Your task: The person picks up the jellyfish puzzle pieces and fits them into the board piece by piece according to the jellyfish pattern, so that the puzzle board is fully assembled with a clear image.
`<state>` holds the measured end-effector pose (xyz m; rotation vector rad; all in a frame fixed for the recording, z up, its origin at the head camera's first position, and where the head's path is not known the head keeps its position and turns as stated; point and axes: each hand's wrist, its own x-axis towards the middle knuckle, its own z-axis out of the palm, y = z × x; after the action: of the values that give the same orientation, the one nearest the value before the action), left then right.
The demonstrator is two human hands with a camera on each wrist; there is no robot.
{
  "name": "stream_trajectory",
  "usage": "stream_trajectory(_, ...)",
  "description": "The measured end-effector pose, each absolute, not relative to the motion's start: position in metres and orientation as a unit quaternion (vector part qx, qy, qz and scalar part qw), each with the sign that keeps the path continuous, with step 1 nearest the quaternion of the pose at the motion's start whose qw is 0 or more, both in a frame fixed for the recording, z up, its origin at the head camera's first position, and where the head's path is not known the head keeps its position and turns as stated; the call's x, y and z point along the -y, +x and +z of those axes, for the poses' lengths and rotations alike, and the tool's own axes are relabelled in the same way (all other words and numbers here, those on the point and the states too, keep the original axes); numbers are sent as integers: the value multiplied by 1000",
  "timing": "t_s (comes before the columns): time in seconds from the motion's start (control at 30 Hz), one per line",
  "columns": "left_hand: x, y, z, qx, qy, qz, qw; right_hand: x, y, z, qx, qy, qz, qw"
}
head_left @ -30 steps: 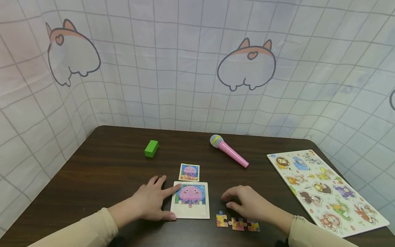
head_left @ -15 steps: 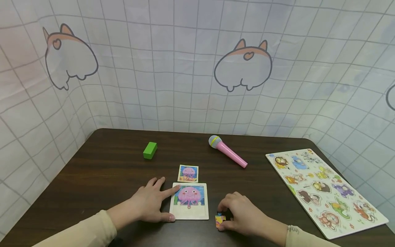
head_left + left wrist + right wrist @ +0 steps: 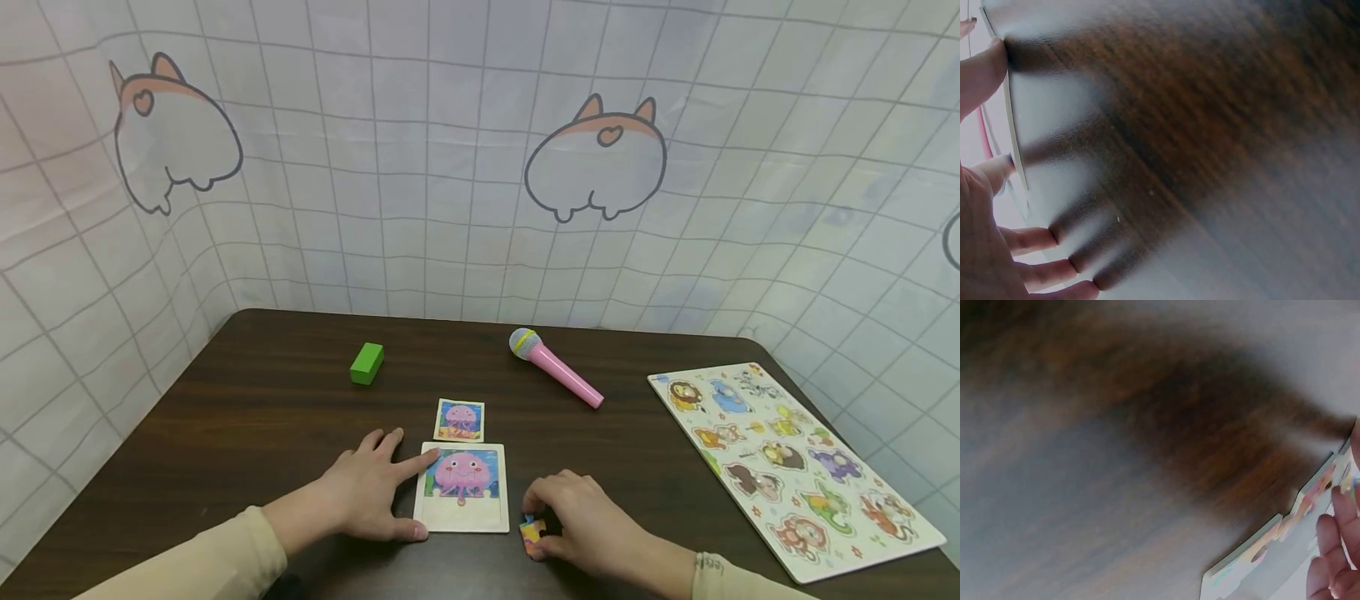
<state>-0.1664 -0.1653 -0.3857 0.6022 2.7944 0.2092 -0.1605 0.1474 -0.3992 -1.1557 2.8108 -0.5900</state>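
Note:
My left hand (image 3: pixel 363 492) lies spread at the left side of a white jigsaw tray (image 3: pixel 465 518). Its index finger rests on the tray's upper left corner, the thumb at the lower left one. Pink jellyfish pieces (image 3: pixel 462 473) fill the tray's upper part; its lower strip shows bare. Right of the tray, my right hand (image 3: pixel 588 525) pinches a yellow and pink puzzle piece (image 3: pixel 532 536) between thumb and fingers, low over the table. In the right wrist view, more puzzle pieces (image 3: pixel 1260 545) lie beneath this hand, which hides them from the head view.
A small jellyfish picture card (image 3: pixel 460 421) lies just beyond the tray. Farther back are a green block (image 3: pixel 367 363) and a pink toy microphone (image 3: pixel 562 372). A large animal puzzle board (image 3: pixel 787 467) covers the table's right side. A gridded curtain (image 3: pixel 450 167) hangs behind the table.
My right hand has come down and left from above the row of pieces and taken hold of the leftmost one, which is now slightly turned. The left hand stays on the tray.

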Motion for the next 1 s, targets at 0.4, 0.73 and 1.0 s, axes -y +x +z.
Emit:
stream_trajectory(0.4,165,-165,-382,-967,201,67,143,-129,-165,-378,-858,-343,-350,154)
stream_trajectory(0.73,165,-165,-384,-968,197,61,141,-94,-189,-373,-846,-276,-416,188)
stream_trajectory(1.0,165,-164,-385,-969,200,57,131,-59,-198,-378,-852,-254,-413,195)
